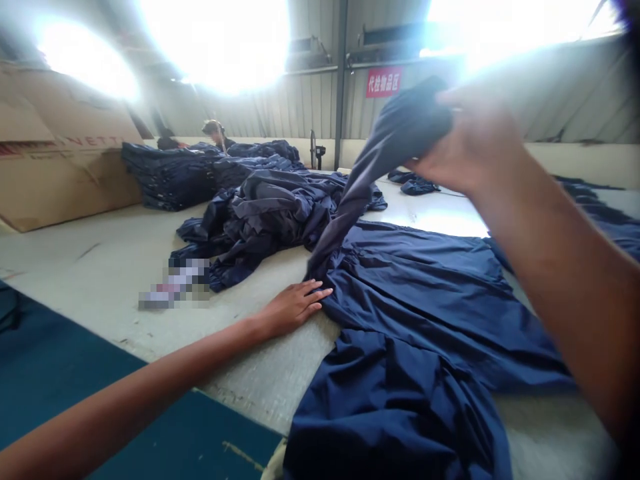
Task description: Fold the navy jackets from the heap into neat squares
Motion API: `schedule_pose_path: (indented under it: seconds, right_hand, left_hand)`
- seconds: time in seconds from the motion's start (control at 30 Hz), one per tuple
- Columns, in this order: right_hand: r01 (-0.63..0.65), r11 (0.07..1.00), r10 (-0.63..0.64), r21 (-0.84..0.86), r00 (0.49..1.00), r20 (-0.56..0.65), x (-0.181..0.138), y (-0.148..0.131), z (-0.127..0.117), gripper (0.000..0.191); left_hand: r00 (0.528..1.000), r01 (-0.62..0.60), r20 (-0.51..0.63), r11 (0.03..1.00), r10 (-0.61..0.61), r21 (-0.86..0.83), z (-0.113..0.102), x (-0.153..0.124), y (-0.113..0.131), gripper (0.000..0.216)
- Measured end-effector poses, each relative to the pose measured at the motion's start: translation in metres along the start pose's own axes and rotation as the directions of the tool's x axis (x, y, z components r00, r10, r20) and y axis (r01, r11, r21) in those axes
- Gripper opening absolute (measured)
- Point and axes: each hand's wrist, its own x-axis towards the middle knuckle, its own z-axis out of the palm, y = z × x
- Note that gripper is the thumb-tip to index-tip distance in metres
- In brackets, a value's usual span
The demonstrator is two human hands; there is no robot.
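Note:
A navy blue garment [415, 293] with a gathered seam lies spread on the table in front of me. Raised high at the right, my right hand [470, 143] is closed on the end of its long, narrow part, which looks like a sleeve [370, 160]. That fabric slants down, slightly twisted, to the garment's left side. My left hand [300, 307] rests flat on the table, fingers stretched out, with the tips touching the garment's edge. Nearer to me, a wide, puffed part of navy cloth [395, 407] hangs at the table's front edge.
A rumpled heap of navy garments [270, 207] lies beyond my left hand on the pale table [115, 253]. Behind it stand a folded stack [170, 177] and a large cardboard box [65, 160]. A person [217, 130] is in the background, near a small fan [316, 152].

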Motion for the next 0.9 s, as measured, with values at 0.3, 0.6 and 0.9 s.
schedule_pose_path:
  seconds: [0.3,0.6,0.9]
  right_hand:
    - [-0.087,0.987,0.032,-0.131,0.927,-0.373,-0.064,0.017,-0.102,0.041]
    - [-0.473,0.880,0.256,-0.035,0.535,-0.805,-0.155,0.086,-0.220,0.015]
    - [-0.529,0.808,0.182,-0.259,0.642,-0.744,-0.198,0.111,-0.256,0.035]
  left_hand:
    - [0.985,0.136,-0.118,0.989,-0.128,0.063,0.007,-0.006,-0.001,0.050]
    - [0.981,0.159,0.088,0.974,-0.174,0.161,-0.021,-0.006,0.007,0.054]
    - [0.971,0.165,0.152,0.978,-0.183,0.124,-0.023,-0.009,-0.006,0.058]
